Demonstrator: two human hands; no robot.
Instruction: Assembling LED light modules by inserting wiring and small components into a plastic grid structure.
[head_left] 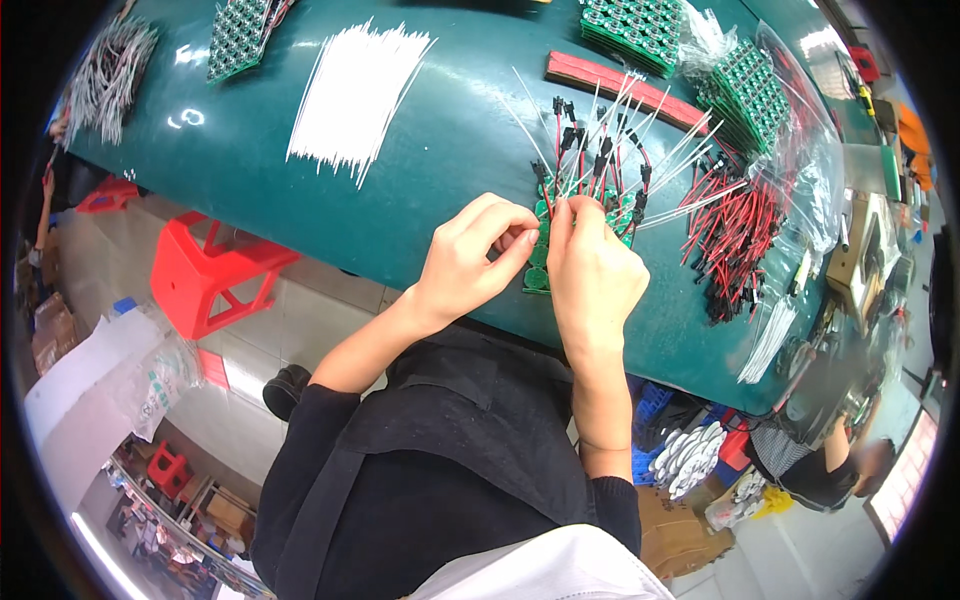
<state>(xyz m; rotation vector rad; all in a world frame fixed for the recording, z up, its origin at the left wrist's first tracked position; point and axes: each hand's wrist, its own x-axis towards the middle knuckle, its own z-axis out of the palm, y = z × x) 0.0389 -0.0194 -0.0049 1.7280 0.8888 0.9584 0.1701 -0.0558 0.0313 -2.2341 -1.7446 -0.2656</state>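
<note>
In the head view, the person's left hand [478,255] is curling beside a green circuit board [537,278], its thumb and fingers lying close together; whether anything thin is sitting between them, I cannot tell. The right hand [597,275] is covering much of the board, its thumb and forefinger making a narrow pinch at the wires; what they are gripping is too small to make out. The board is lying on the green table [440,150] near its front edge, in front of the person, and red-and-black leads with black connectors [605,150] are rising beyond the fingers, mixing with thin white strips [520,120] so that their lower ends are hiding.

The upper rim is cutting off a board stack [632,30] and a smaller group of boards [240,38]. Clear plastic [805,150] is partly veiling the right-hand stack [745,95] and a heap of red-and-black wires [735,225]. At the far left, another person's hand [58,127] is showing only in part. Green print is marking a crumpled plastic bag [160,390], staying too small and creased for reading.
</note>
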